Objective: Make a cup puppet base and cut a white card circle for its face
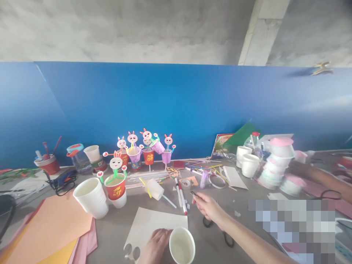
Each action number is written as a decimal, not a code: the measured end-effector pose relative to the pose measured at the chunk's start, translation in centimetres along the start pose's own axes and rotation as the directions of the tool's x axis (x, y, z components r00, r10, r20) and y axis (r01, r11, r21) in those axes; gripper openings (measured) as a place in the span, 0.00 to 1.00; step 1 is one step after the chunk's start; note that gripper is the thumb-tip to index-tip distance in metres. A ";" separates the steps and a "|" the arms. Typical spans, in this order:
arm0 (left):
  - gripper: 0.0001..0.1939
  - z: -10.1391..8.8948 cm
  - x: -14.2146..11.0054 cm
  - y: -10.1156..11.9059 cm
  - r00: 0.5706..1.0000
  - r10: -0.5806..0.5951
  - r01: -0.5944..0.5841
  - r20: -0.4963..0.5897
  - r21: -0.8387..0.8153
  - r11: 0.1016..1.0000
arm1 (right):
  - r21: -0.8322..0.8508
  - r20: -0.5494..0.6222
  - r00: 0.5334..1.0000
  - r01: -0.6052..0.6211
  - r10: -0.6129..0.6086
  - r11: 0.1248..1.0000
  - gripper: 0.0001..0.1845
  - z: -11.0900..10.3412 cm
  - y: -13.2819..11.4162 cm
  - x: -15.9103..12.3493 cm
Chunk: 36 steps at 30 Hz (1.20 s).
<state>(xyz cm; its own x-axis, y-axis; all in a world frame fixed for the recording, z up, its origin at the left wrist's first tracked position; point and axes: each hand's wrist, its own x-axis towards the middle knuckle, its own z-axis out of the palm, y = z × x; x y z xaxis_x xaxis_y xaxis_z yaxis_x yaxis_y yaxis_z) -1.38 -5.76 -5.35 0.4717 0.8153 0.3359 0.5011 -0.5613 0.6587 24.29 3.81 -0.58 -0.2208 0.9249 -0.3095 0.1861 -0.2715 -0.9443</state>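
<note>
My left hand (157, 245) lies back up on a white paper sheet (154, 220), its fingers reaching to the left side of a white paper cup (182, 245). The cup's open mouth faces up at me. Round holes are cut in the sheet's lower left corner. Over the table, right of the cup, my right hand (210, 209) is closed on a small dark object (193, 193); its kind is unclear. Beneath that forearm show black loops (228, 239), like scissor handles. Red-and-white markers (181, 198) lie just left of my right hand.
Rabbit-faced paper cups (115, 185) stand along the blue partition (170, 102). Nested white cups (92, 198) and coloured paper (60, 220) are at left. Straws, tape (186, 184) and a glue stick (204, 179) lie mid-table. Stacked bowls (275, 165) and another person's arm (321, 179) are at right.
</note>
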 end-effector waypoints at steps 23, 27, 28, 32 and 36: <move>0.34 1.7 -0.5 -2.4 0.999 0.039 -0.039 0.018 -0.006 0.999 | 0.274 0.110 0.993 -0.077 0.048 0.959 0.21 -0.5 -0.5 -0.8; 0.35 2.2 -0.5 -3.1 0.998 0.059 -0.059 0.022 -0.012 0.998 | 0.280 0.080 0.996 -0.056 0.035 0.958 0.21 -0.4 -0.4 -0.5; 0.35 2.1 -0.4 -2.9 0.999 0.044 -0.044 0.023 -0.012 0.999 | 0.284 0.072 0.997 -0.048 0.029 0.957 0.20 -0.4 -0.5 -0.4; 0.32 1.4 -0.5 -2.0 0.999 0.007 -0.007 0.031 -0.009 1.000 | 0.304 0.078 0.997 -0.040 0.017 0.952 0.19 -0.7 -1.0 -0.2; 0.34 1.6 -0.6 -2.2 1.000 0.009 -0.010 0.026 0.025 1.000 | 0.300 0.130 0.991 -0.047 0.008 0.953 0.19 -0.5 -1.6 -0.9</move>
<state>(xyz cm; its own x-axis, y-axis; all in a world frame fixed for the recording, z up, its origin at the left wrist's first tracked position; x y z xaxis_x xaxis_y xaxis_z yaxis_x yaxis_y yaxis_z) -1.60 -5.30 -8.06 0.4951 0.8061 0.3241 0.5144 -0.5726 0.6384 24.66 3.58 1.26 -0.3420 0.8804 -0.3286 -0.0991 -0.3815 -0.9190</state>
